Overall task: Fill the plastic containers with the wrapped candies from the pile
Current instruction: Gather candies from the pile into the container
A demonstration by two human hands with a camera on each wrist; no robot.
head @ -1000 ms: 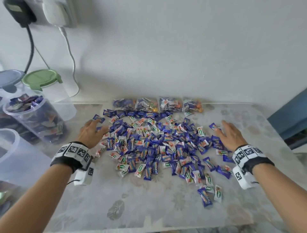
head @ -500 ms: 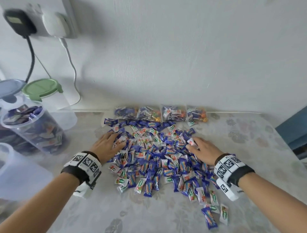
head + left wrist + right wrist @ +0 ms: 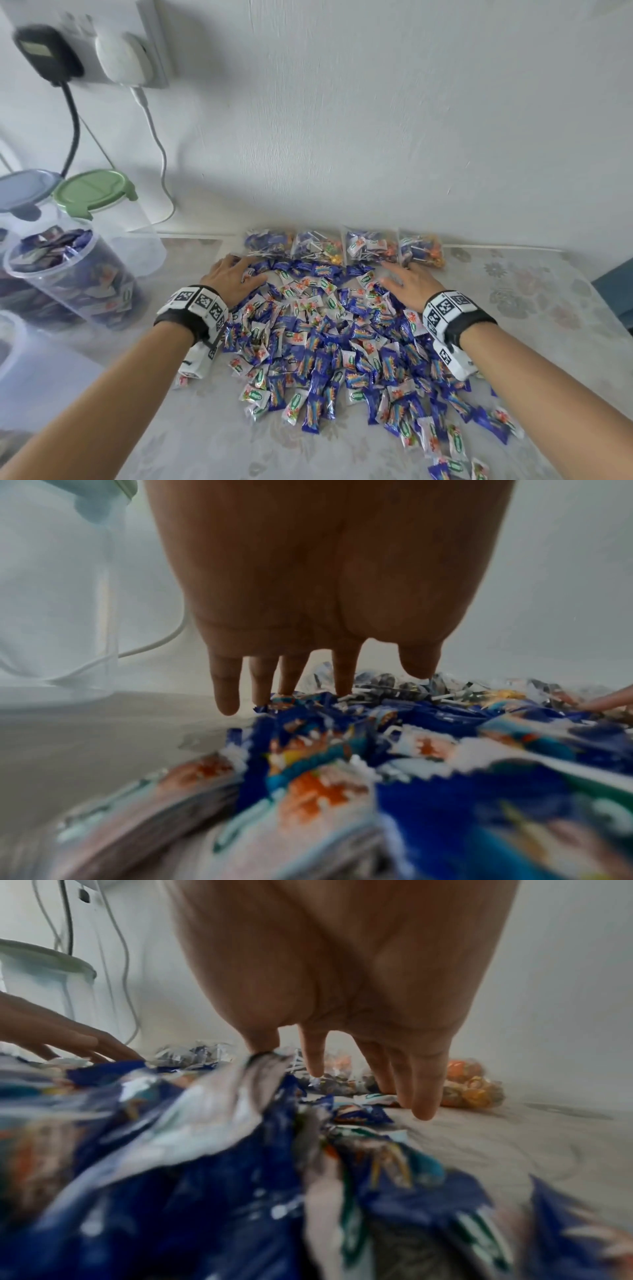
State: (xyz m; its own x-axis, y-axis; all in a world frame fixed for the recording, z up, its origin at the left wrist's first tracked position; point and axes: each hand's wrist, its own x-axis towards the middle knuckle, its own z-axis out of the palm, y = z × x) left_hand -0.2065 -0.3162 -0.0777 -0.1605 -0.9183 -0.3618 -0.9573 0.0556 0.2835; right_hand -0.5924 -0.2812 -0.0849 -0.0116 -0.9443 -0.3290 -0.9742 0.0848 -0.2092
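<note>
Since the earlier frames both hands have moved from the outer flanks of the heap to its far edge, and the heap is bunched closer together. The pale floral-patterned tabletop (image 3: 534, 308) meets a white textured wall (image 3: 376, 120); a double wall socket (image 3: 102, 51) at upper left holds one black plug and one white plug, each with a trailing cable. Four clear sealed bags of lollipops (image 3: 342, 248) line the wall at frame centre. At left stand a clear round plastic container filled with candies (image 3: 68, 274), open-topped, a clear green-lidded container (image 3: 99, 212) and a grey-blue-lidded container (image 3: 24, 198); a further clear vessel at the lower left edge is blurred. The pile of blue and white wrapped candies (image 3: 342, 349) covers the centre and lower right; its pieces are too many to count. The left hand (image 3: 233, 277) and right hand (image 3: 411, 284) lie palm down, fingers extended and spread, grasping nothing, fingertips touching the pile's far edge beside the bags.
</note>
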